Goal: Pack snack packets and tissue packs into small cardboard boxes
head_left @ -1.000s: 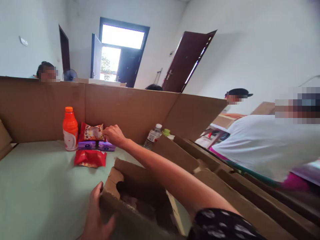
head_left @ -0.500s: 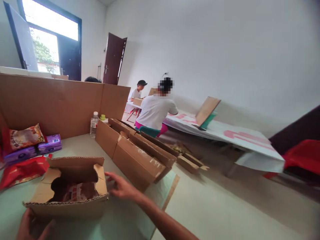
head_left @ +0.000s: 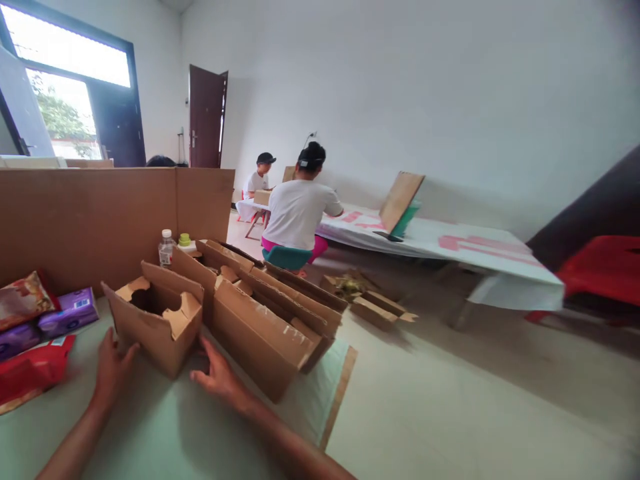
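Observation:
A small open cardboard box [head_left: 167, 333] stands on the green-covered table, its top flaps raised and its inside mostly in shadow. My left hand [head_left: 114, 363] is at its near left side, fingers apart. By its near right corner is my right hand [head_left: 215, 370], thumb and fingers spread. Neither hand is wrapped round anything. Right behind the small box, long open cardboard boxes [head_left: 260, 327] stand side by side.
At the left lie purple packs [head_left: 70, 312], a red and brown packet [head_left: 25, 300] and a red packet [head_left: 37, 373]. A bottle [head_left: 167, 248] stands before a tall cardboard panel [head_left: 90, 220]. Two people sit beyond, near a white-covered table [head_left: 475, 257].
The small box has moved away and to the right, turned, and now stands beside the long boxes. Both hands moved with it. The camera view has shifted to the right.

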Demonstrator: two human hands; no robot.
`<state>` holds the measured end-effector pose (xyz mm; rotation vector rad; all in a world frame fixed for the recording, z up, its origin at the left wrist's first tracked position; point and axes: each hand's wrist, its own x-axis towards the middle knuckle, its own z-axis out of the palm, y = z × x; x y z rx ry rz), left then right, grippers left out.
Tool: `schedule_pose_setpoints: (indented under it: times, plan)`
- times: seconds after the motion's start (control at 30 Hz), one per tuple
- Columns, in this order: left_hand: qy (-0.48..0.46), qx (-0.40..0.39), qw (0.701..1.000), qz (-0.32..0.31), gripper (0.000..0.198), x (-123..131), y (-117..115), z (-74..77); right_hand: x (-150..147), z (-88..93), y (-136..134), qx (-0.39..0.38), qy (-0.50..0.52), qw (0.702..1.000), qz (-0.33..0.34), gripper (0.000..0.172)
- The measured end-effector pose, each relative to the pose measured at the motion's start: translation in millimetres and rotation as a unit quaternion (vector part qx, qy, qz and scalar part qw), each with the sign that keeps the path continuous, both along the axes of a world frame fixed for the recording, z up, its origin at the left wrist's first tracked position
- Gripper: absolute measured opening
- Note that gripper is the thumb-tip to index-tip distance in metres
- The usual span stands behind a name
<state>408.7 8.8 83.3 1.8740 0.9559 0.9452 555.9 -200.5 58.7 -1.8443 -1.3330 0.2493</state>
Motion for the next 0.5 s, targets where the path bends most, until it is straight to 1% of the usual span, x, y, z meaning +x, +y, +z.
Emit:
schedule_pose_setpoints:
  times: [0.07, 0.13, 0.17, 0.23, 0.27, 0.3, 0.33, 0.37, 0.4, 0.43, 0.5]
  plan:
    - [-0.008, 0.006, 0.998, -0.054, 0.081, 31.6, -2.9, -5.6, 0.6, 9.2, -2.9, -0.013, 0.037, 0.999, -0.024, 0.078]
    - [-0.010, 0.015, 0.996, -0.093, 0.074, 48.1, -9.3, -14.7, -4.0, 25.9, -24.4, 0.008, 0.032, 0.999, -0.013, 0.063]
    - [-0.006, 0.020, 0.994, -0.104, 0.073, 50.4, -13.5, -19.9, -5.4, 38.1, -41.3, 0.038, 0.015, 0.999, -0.006, 0.054]
    - [0.011, 0.032, 0.992, -0.120, 0.073, 44.2, -25.2, -30.7, 0.1, 69.3, -80.0, 0.124, -0.043, 0.991, -0.008, 0.038]
    - [0.023, 0.040, 0.991, -0.126, 0.073, 36.8, -33.3, -35.8, 8.8, 86.9, -98.0, 0.163, -0.075, 0.983, -0.037, 0.035]
    - [0.035, 0.050, 0.990, -0.131, 0.072, 27.7, -43.0, -40.4, 21.7, 104.1, -112.7, 0.184, -0.100, 0.975, -0.074, 0.032]
    - [0.047, 0.060, 0.988, -0.136, 0.071, 17.5, -54.4, -44.3, 38.0, 119.9, -123.0, 0.179, -0.116, 0.971, -0.106, 0.031]
    - [0.058, 0.070, 0.986, -0.141, 0.070, 7.0, -66.9, -47.5, 56.3, 133.2, -128.4, 0.151, -0.123, 0.972, -0.129, 0.029]
    - [0.068, 0.080, 0.983, -0.150, 0.068, -3.1, -79.9, -50.2, 75.2, 143.7, -129.1, 0.098, -0.125, 0.978, -0.132, 0.029]
    - [0.078, 0.089, 0.980, -0.160, 0.067, -12.3, -93.0, -52.5, 93.0, 151.3, -125.9, 0.023, -0.121, 0.985, -0.118, 0.030]
    - [0.098, 0.107, 0.972, -0.183, 0.067, -27.4, -117.2, -56.3, 120.7, 159.3, -112.5, -0.109, -0.110, 0.986, -0.067, 0.032]
